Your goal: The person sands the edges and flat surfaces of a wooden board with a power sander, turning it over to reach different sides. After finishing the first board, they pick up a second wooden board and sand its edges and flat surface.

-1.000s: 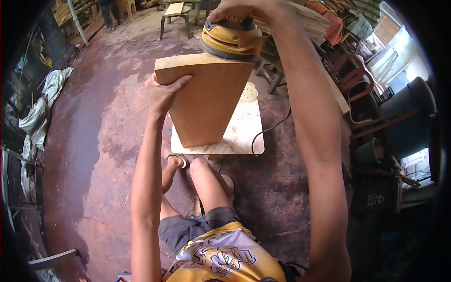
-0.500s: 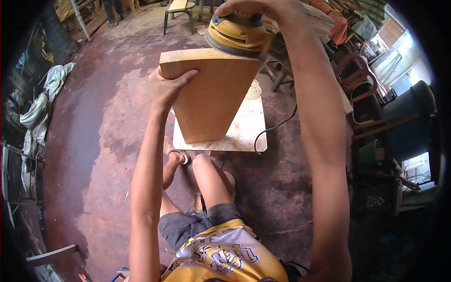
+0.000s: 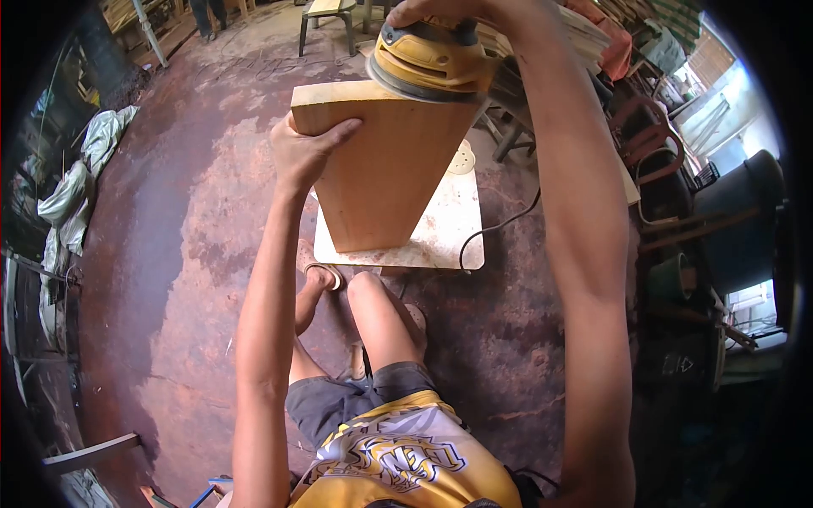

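A wooden board (image 3: 385, 182) stands on end, its lower edge on a low white table (image 3: 453, 229). My left hand (image 3: 309, 152) grips the board near its upper left corner, thumb across the near face and fingers behind it. On the top edge, toward the right, rests a yellow and black orbital sander (image 3: 432, 61). My right hand (image 3: 440, 10) is closed over the top of the sander, partly cut off by the frame's upper border. A dark power cord (image 3: 504, 227) hangs at the right of the white table.
A perforated round disc (image 3: 461, 159) lies on the white table behind the board. Chairs (image 3: 648, 140) and a large dark bin (image 3: 737, 203) stand at the right. Pale sacks (image 3: 72, 199) lie along the left. A stool (image 3: 329, 24) and another person's legs (image 3: 207, 17) appear at the back.
The sander has shifted very slightly left along the board's top edge. Both hands keep their hold, and the whole view has moved a little.
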{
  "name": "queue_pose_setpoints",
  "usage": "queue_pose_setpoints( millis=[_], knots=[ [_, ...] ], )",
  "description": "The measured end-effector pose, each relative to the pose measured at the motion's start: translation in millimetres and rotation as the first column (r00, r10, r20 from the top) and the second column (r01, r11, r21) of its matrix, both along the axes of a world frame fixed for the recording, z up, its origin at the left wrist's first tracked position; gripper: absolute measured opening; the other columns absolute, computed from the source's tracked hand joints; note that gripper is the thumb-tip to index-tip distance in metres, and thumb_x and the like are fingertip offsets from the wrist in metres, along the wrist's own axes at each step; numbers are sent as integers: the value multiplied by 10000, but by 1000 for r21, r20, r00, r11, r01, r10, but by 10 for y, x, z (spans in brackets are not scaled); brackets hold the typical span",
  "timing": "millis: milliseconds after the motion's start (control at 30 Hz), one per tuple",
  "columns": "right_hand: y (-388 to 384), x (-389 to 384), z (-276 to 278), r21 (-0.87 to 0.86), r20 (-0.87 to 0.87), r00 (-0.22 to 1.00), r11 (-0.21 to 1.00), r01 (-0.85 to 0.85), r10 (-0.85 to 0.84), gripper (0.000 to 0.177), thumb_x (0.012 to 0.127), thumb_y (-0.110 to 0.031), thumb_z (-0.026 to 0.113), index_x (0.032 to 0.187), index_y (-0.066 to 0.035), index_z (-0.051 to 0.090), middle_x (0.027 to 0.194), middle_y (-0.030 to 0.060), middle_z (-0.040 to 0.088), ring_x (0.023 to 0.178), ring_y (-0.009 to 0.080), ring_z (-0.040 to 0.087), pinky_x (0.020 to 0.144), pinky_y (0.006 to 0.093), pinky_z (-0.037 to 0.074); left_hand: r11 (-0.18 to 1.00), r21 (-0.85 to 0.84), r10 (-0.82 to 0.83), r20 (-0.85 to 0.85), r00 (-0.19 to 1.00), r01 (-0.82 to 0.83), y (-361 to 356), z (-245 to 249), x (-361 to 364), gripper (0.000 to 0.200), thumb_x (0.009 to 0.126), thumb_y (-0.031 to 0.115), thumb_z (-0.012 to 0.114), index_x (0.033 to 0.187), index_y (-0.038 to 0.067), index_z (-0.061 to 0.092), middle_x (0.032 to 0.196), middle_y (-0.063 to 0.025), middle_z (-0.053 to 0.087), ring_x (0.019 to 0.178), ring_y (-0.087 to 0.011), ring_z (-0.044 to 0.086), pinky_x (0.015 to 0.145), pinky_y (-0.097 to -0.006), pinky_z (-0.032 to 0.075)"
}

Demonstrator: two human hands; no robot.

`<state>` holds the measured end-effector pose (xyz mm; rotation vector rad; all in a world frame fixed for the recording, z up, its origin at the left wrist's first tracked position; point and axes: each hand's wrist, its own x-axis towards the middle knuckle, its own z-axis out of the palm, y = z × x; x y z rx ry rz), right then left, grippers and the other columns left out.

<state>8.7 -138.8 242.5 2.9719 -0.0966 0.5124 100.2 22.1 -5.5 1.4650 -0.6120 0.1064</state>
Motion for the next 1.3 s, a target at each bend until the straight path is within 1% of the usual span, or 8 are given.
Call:
queue_pose_setpoints(
  millis=[133,533,600,800,1033,1133,1233,1300],
  knots=[
    [-31,-28,3,57,12,997,995,80,-81,865,606,-409,870,1354,-54,619,1289,192,673,1150,308,668,968,386,542,995,-86,-58,-20,998,56,-21,12,-22,380,740,144,924,1033,-25,750,942,-73,771,830,-112,713,766,-275,586],
    [-112,-103,11,43,-48,993,993,111,-109,886,618,-406,871,1377,-41,596,1299,206,664,1166,318,659,983,385,534,995,-81,-60,-39,997,57,-35,-31,23,368,739,149,925,1018,-18,754,934,-67,768,813,-107,709,751,-275,587],
    [-190,-96,-42,13,56,996,997,73,-74,866,620,-411,872,1364,-55,609,1257,203,686,1131,322,675,971,397,540,996,-73,-55,-30,998,52,-33,-39,23,367,739,155,925,1015,-17,755,933,-65,769,812,-108,710,751,-275,587],
    [-264,-234,18,55,-22,982,981,187,-186,776,625,-413,864,1268,-36,651,1193,213,704,1100,348,679,927,427,542,1000,-26,-5,-23,1000,5,-12,28,-30,372,737,173,929,1010,-13,758,930,-64,771,813,-106,711,750,-273,585],
    [-431,-147,-39,-81,43,996,993,82,-79,734,630,-434,846,1237,-62,665,1147,221,713,1080,363,679,917,432,538,1000,5,-9,-21,1000,9,-4,29,-26,391,725,189,938,1005,-16,756,918,-65,772,794,-100,711,732,-272,587],
    [-282,-210,-7,-59,28,999,998,33,-32,747,629,-449,843,1233,-48,664,1157,225,708,1098,366,670,932,428,530,995,-83,-58,-41,998,54,-24,7,-27,398,715,189,944,996,-20,754,911,-63,772,789,-96,710,725,-270,587],
    [-76,-201,32,34,-90,990,993,112,-108,808,622,-457,848,1268,-16,646,1198,233,695,1135,363,656,958,420,523,998,-39,-49,-68,997,46,-18,-25,-4,394,713,178,944,992,-22,752,915,-61,771,797,-93,709,734,-269,588],
    [-40,-150,-29,-9,27,995,995,97,-97,844,624,-453,849,1320,-29,628,1237,228,685,1147,354,655,972,412,522,998,-52,-44,-67,997,41,-22,-23,-13,391,714,171,943,994,-22,750,916,-59,770,801,-93,709,738,-268,588]
  ],
)
